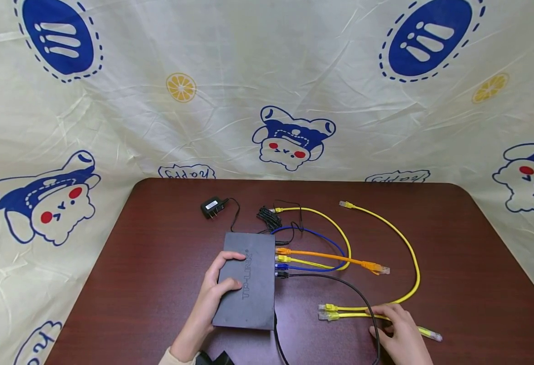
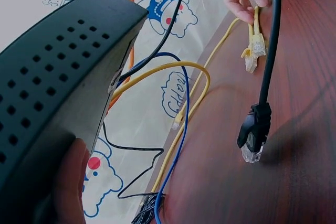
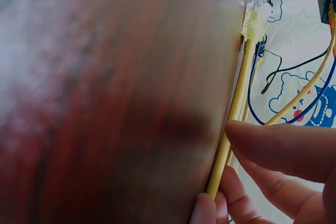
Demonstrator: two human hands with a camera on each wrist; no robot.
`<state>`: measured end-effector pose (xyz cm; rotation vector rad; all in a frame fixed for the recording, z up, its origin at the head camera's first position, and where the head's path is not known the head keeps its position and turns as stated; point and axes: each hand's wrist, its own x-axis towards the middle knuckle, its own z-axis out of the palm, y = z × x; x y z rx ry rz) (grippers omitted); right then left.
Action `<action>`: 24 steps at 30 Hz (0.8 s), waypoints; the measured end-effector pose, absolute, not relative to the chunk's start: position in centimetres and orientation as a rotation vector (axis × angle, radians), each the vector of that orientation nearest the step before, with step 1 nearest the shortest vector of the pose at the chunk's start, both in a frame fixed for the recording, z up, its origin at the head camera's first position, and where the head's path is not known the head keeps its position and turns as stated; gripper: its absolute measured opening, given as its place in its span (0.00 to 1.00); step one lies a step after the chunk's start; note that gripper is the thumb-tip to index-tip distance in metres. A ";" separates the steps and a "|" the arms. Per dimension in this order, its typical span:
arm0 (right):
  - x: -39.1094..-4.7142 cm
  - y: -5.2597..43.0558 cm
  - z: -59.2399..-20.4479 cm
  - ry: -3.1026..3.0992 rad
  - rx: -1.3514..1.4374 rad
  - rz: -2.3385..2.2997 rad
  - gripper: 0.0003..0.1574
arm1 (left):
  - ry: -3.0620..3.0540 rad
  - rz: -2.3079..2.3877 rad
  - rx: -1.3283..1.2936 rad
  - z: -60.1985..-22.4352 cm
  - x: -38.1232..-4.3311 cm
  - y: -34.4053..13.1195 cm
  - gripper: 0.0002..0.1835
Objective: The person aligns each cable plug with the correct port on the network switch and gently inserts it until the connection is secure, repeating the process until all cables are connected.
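My left hand grips a dark grey TP-LINK network switch by its left side, with the thumb lying on the top. Orange, yellow, blue and black network cables come out of the switch's right side. At the lower right, my right hand pinches a short yellow network cable, its clear plug pointing away from the fingers. A second yellow cable runs close alongside it. The black cable loops over these cables near the fingertips.
Behind the switch lie a black power adapter and its bundled cord. A longer yellow cable curves across the right of the brown table. A black cable's clear plug hangs near the table edge. A printed cloth rises behind.
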<state>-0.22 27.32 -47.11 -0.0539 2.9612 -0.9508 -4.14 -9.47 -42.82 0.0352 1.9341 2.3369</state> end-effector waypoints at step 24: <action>-0.3 26.7 -46.9 3.154 -0.072 -0.884 0.19 | 1.948 2.326 0.012 -43.0 -4.0 -9.5 0.25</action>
